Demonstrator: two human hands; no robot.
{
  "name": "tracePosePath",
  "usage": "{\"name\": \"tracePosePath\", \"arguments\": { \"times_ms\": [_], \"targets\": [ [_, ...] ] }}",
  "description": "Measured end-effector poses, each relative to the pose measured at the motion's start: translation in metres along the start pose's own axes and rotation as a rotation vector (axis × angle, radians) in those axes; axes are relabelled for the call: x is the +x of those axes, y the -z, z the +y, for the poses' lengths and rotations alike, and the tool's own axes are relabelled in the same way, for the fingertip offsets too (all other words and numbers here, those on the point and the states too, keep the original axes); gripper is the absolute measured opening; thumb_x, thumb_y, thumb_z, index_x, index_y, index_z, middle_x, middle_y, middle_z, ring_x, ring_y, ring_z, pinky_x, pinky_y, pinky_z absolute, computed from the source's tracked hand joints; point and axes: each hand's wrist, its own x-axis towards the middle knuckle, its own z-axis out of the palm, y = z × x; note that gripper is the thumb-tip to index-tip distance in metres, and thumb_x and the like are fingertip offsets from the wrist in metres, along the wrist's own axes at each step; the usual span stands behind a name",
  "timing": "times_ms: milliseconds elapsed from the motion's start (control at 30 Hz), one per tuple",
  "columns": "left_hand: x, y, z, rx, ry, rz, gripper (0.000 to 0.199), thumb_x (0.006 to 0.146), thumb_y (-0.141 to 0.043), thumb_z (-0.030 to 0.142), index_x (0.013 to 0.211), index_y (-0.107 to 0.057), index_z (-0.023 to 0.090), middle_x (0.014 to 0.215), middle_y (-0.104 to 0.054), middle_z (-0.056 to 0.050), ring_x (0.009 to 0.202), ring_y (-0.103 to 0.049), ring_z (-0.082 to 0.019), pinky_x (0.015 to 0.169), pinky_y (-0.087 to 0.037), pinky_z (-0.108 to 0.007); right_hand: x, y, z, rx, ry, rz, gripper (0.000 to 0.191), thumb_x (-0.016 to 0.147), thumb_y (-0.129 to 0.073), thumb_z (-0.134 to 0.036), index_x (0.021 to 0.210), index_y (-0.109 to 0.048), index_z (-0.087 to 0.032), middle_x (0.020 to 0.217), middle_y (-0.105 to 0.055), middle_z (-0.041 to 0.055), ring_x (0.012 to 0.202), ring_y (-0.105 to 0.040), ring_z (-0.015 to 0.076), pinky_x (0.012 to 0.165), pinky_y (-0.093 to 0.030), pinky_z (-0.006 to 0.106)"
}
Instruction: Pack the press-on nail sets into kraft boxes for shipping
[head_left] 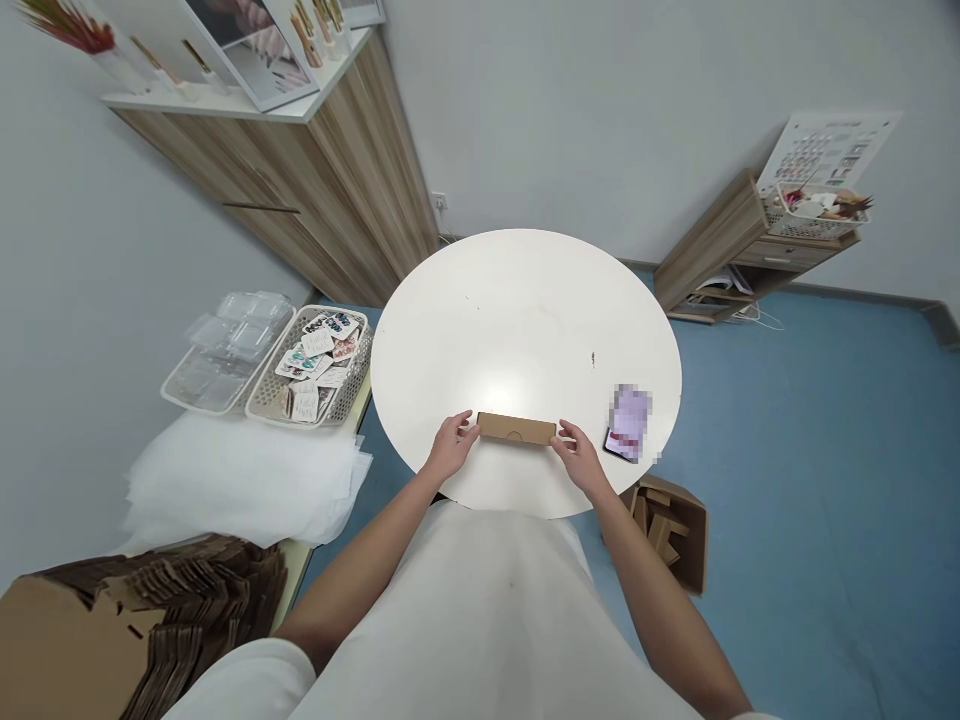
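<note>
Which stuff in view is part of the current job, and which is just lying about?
In the job, as it looks:
- box, between left hand and right hand
- table, beneath it
- probably carton, holding brown boxes
- probably flat cardboard

Lying about, seemingly:
- phone
- framed picture
- poster

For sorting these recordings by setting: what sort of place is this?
Likely a small packing room: a box on the table, a cardboard stack at left and a carton at right.
</note>
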Motion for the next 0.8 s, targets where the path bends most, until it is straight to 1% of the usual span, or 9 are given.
{"name": "tracePosePath", "arguments": {
  "times_ms": [100,267,500,567,667,800],
  "targets": [
    [0.001,-0.003,-0.003,-0.009,-0.02,-0.042,0.044,0.082,-0.041,0.044,0.12,-0.045,0.023,0.111,-0.051,-0.008,0.092,-0.054,-0.016,0.08,-0.043,-0.03,0.002,-0.001,0.001,-0.001,0.013,-0.018,0.057,0.072,-0.05,-0.047,0.123,-0.042,-0.023,0.117,-0.05,0.0088,0.088,-0.056,0.0185,0.076,-0.046,0.036],
    [0.003,-0.005,-0.004,-0.023,-0.045,-0.071,0.044,0.084,-0.038,0.042,0.122,-0.043,0.022,0.11,-0.055,-0.006,0.095,-0.053,-0.017,0.084,-0.042,-0.031,0.004,-0.002,-0.001,0.007,0.072,-0.061,0.048,0.075,-0.048,-0.043,0.12,-0.045,-0.025,0.115,-0.053,0.0068,0.084,-0.058,0.0178,0.075,-0.045,0.037],
    [-0.006,-0.006,-0.012,-0.087,-0.065,-0.107,0.042,0.083,-0.04,0.038,0.122,-0.041,0.022,0.114,-0.052,-0.007,0.097,-0.053,-0.016,0.081,-0.044,-0.029,-0.005,-0.004,0.004,0.06,0.085,-0.081,0.045,0.074,-0.05,-0.039,0.116,-0.047,-0.025,0.117,-0.052,0.0068,0.084,-0.059,0.0174,0.07,-0.047,0.033],
    [-0.01,-0.007,-0.016,-0.101,-0.085,-0.117,0.041,0.083,-0.041,0.036,0.121,-0.041,0.021,0.114,-0.052,-0.007,0.096,-0.053,-0.015,0.08,-0.044,-0.028,-0.009,-0.007,0.007,0.081,0.087,-0.065,0.042,0.073,-0.051,-0.036,0.113,-0.049,-0.025,0.117,-0.053,0.0059,0.084,-0.059,0.017,0.073,-0.047,0.034],
    [-0.013,-0.007,-0.024,-0.115,-0.099,-0.113,0.04,0.081,-0.044,0.032,0.119,-0.041,0.021,0.114,-0.052,-0.007,0.096,-0.054,-0.015,0.079,-0.045,-0.029,-0.014,-0.014,0.013,0.128,0.078,-0.034,0.041,0.07,-0.054,-0.03,0.11,-0.05,-0.025,0.117,-0.054,0.0047,0.087,-0.06,0.0166,0.081,-0.046,0.036],
    [-0.013,-0.001,-0.034,-0.106,-0.101,-0.123,0.037,0.078,-0.046,0.026,0.116,-0.044,0.023,0.118,-0.052,-0.007,0.098,-0.054,-0.015,0.079,-0.044,-0.029,-0.022,-0.029,0.023,0.213,0.064,-0.035,0.047,0.065,-0.057,-0.026,0.112,-0.048,-0.023,0.119,-0.053,0.0064,0.091,-0.06,0.0182,0.083,-0.046,0.037]
  ]
}}
